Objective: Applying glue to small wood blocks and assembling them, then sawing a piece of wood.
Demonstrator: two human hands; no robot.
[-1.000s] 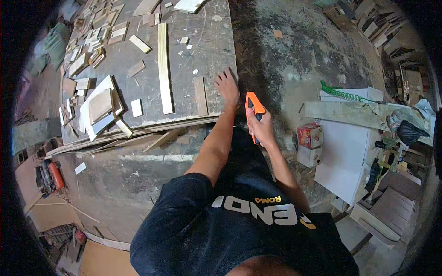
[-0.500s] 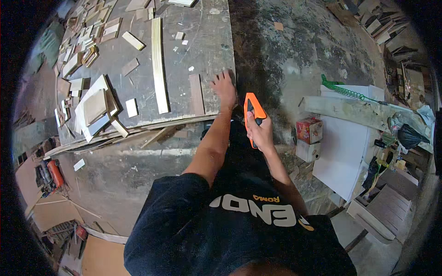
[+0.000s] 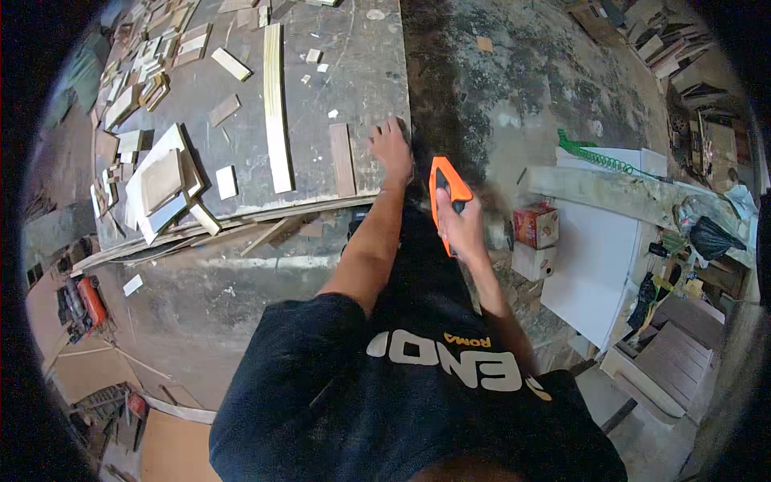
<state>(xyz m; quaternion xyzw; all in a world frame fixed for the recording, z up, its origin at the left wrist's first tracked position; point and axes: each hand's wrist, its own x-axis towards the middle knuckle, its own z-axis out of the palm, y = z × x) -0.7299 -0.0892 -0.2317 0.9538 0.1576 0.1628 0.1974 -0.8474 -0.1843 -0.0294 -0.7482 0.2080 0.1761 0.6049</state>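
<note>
My left hand (image 3: 391, 150) lies on the worktable (image 3: 321, 96) close to its right edge. Its fingers point away from me, slightly bent and apart, and no object shows in it. To its left on the tabletop is a short brown wooden strip (image 3: 342, 161). Past the table's edge, my right hand (image 3: 460, 223) is wrapped around the orange and black looped handle of what looks like a handsaw (image 3: 442, 170). No blade can be made out. Further left, a long pale wooden strip (image 3: 276, 112) lies lengthwise on the table.
Many wood offcuts (image 3: 165, 181) cover the table's left side. To the right stand a red carton (image 3: 536, 225), a large white panel (image 3: 590, 269) and a plank with a green coiled hose (image 3: 594, 153). A red and black tool (image 3: 90, 301) sits at lower left.
The orange handle has tilted and moved slightly, with my right hand still around it. My left hand stays near the table's edge, its fingers a little closer together.
</note>
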